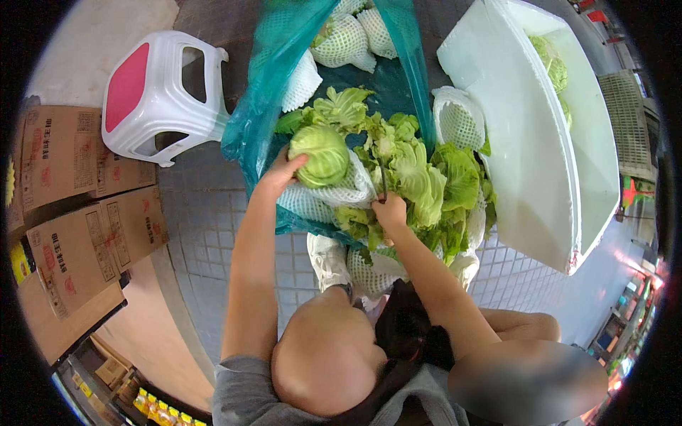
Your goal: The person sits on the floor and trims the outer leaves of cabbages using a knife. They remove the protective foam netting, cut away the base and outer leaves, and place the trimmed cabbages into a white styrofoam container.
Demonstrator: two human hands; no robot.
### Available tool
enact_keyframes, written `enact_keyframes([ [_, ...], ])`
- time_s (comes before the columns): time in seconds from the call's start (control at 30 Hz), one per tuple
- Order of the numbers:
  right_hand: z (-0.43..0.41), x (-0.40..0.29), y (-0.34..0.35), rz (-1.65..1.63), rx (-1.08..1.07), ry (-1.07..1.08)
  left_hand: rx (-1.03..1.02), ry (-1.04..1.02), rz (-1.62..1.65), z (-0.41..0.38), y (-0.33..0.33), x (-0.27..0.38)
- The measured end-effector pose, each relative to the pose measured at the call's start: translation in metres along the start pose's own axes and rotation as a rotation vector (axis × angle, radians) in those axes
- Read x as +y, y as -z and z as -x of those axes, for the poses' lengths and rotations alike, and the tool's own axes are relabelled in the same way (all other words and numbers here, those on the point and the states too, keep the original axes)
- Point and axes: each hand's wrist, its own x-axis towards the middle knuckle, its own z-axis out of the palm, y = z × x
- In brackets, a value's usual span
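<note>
My left hand grips a round, pale green head of lettuce or cabbage from its left side, thumb on top. Just below the head lies a white foam net sleeve. In my right hand is a knife, its thin dark blade pointing up and away from me. Loose green leaves are heaped around and right of this hand. Beneath and around lies an open teal plastic bag, with net-wrapped heads at its far end.
A white foam box holding green heads stands at right. Beside it lies an empty foam net. At left are a white plastic stool with a pink seat and stacked cardboard cartons. My shoes are below the bag.
</note>
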Motion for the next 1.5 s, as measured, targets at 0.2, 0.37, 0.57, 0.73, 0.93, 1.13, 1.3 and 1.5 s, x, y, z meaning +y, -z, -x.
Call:
enact_keyframes([
  [0.2, 0.041, 0.026, 0.001, -0.110, 0.012, 0.089, 0.103, 0.012, 0.570, -0.029, 0.020, -0.041],
  [0.37, 0.070, 0.036, 0.023, -0.313, 0.012, 0.125, 0.229, -0.466, -0.749, -0.009, -0.055, 0.019],
  [0.57, 0.065, 0.026, 0.060, -0.407, 0.143, 0.367, 0.007, -0.612, -0.852, -0.021, -0.099, 0.027],
  [0.73, 0.033, -0.013, 0.098, -0.057, 0.348, 0.474, 0.069, -0.527, -0.307, -0.048, -0.106, 0.021],
  [0.93, -0.014, -0.045, 0.103, 0.328, 0.437, 0.640, 0.158, -0.533, -0.359, -0.045, -0.108, 0.021],
  [1.13, 0.000, -0.032, 0.085, 0.566, 0.294, 0.766, 0.193, -0.461, -0.651, 0.020, -0.094, 0.019],
  [1.3, 0.016, -0.032, 0.070, 0.636, 0.238, 0.709, 0.227, -0.313, -0.689, -0.002, -0.089, 0.007],
  [1.5, 0.006, -0.040, 0.065, 0.647, 0.153, 0.645, 0.296, -0.336, -0.743, -0.001, -0.100, 0.013],
])
